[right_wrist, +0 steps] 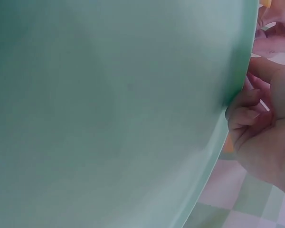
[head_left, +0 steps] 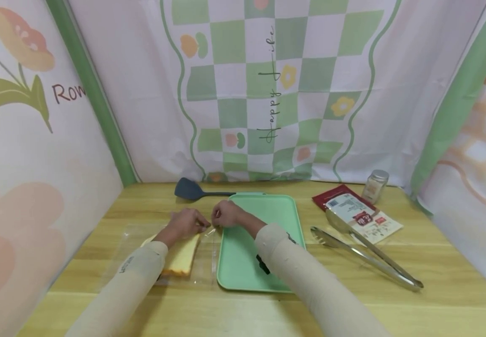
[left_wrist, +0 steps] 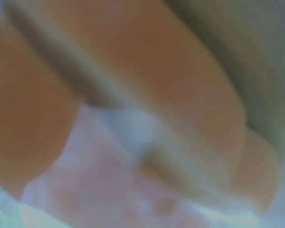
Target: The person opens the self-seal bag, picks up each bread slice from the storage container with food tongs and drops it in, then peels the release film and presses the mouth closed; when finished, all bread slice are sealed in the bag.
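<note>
A slice of bread [head_left: 182, 259] lies inside a clear plastic bag [head_left: 206, 266] on the left of the table. Above the bread's far end, my left hand [head_left: 186, 222] pinches the bag's open-side edge with thumb and fingers. Close to its right, my right hand [head_left: 227, 214] has its fingers curled and pinches the same clear film. That hand sits over the left rim of a green tray [head_left: 243, 262]. In the right wrist view the curled right-hand fingers [right_wrist: 247, 115] lie right at the tray's edge. The left wrist view shows only blurred fingers close up.
Behind the tray lies a dark spatula [head_left: 189, 189], its handle reaching the tray's far rim. Metal tongs [head_left: 369, 252] rest at the right, overlapping a red and white food packet [head_left: 357, 213]. A lidded glass jar [head_left: 375, 186] stands behind the packet. Patterned curtains surround the table.
</note>
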Motion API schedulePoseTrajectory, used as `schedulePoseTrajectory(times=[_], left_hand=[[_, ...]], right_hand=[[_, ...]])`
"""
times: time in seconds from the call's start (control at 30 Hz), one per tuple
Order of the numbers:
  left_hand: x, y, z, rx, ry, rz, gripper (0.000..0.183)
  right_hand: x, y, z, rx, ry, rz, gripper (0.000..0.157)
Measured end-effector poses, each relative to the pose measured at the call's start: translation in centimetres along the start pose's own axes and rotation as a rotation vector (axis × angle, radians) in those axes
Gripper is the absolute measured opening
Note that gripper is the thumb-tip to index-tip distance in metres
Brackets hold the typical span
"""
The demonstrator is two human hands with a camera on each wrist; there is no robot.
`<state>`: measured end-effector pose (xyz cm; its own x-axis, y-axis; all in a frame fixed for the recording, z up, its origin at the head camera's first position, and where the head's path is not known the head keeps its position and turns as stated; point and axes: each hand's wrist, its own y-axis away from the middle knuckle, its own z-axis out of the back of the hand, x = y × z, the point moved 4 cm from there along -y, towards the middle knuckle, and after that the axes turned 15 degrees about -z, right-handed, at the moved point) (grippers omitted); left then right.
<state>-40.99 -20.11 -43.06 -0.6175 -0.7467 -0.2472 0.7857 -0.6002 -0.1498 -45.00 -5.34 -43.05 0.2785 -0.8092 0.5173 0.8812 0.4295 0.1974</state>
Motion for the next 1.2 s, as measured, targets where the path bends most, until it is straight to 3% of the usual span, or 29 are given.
schedulePoseTrajectory(times=[0.4, 0.73, 1.0, 1.2], left_hand=[[-0.39, -0.01, -0.02, -0.004, -0.019, -0.005, 0.015], [-0.75, -0.57, -0.17, 0.030, -0.014, -0.004, 0.017], [-0.84, -0.46, -0.08, 0.048, -0.050, 0.044, 0.019], [-0.65, -0.31, -0.22, 0.054, -0.056, 0.079, 0.021]], right_hand=[[-0.02, 0.16, -0.01, -0.033, 0.051, -0.040, 0.015], [-0.08, 0.25, 0.00, 0.033, 0.091, -0.094, 0.018], [-0.19, 0.04, -0.16, 0.044, 0.113, -0.051, 0.025], [-0.31, 0.02, -0.36, 0.075, 0.093, -0.018, 0.019]])
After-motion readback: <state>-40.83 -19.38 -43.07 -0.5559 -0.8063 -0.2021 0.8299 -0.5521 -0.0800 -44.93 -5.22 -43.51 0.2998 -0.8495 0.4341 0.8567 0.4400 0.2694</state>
